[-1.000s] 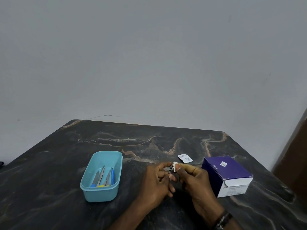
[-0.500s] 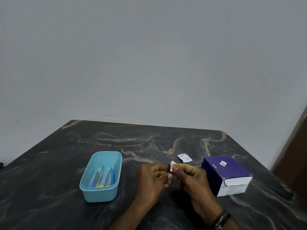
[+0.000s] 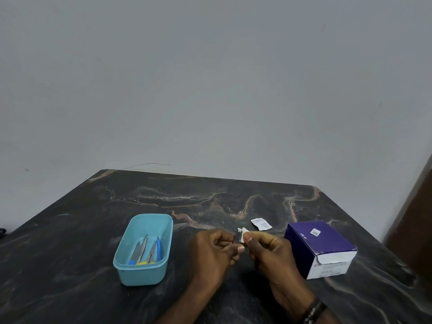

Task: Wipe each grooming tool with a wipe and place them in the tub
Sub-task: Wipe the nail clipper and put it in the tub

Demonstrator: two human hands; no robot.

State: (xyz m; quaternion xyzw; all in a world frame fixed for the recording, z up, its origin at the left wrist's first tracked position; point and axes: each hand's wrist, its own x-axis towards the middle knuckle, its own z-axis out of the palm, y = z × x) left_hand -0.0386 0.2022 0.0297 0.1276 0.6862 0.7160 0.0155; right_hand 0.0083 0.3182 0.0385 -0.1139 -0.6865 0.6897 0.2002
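Currently, your left hand (image 3: 214,247) is curled shut around a small tool, which is almost wholly hidden inside the fingers; what kind of tool it is cannot be told. Your right hand (image 3: 268,250) pinches a small white wipe (image 3: 242,235) between thumb and forefinger, right at the left hand's fingertips. Judge the step in hand as wiping this tool.

The blue tub (image 3: 142,275) stands on the tabletop (image 3: 70,242) to the left of your left hand, near but apart from it. It already holds several slim tools (image 3: 146,251), metal with blue and yellow handles. No loose tools show on the tabletop, so the held one appears to be the last. Beyond your right hand lies a torn wipe sachet (image 3: 261,223); to its right stands a purple box (image 3: 320,247).

Remaining: finish wiping, then place the tool in the tub.
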